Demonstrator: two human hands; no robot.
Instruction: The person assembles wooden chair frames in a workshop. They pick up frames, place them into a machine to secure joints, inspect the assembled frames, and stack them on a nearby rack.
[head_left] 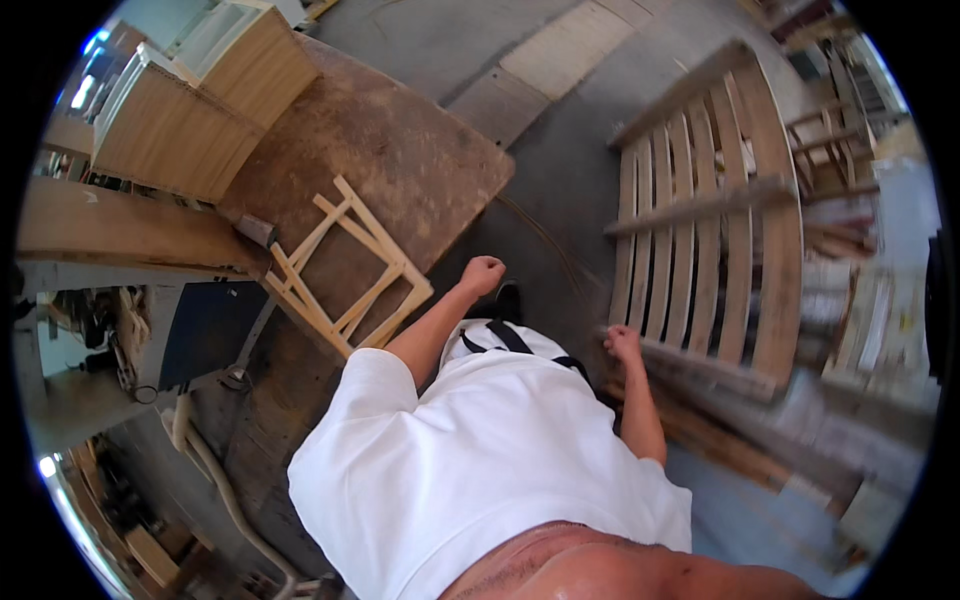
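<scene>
My left hand [483, 275] hangs in a loose fist beside the table's near corner, with nothing seen in it. Closest to it, on the brown tabletop [400, 130], lies a light wooden frame [375, 262] of crossed and joined slats, apart from the hand. My right hand [624, 343] is curled closed at the near corner of a slatted wooden pallet [705, 215]. A small pale spot shows at its fingertips, too blurred to name. Whether this hand touches the pallet, I cannot tell.
Pale wooden boxes or drawers [200, 120] stand at the table's far left. A machine with a dark blue panel [212, 330] is at the left, with a hose [215, 470] below it. Wooden stools [830, 145] and timber [730, 450] lie to the right.
</scene>
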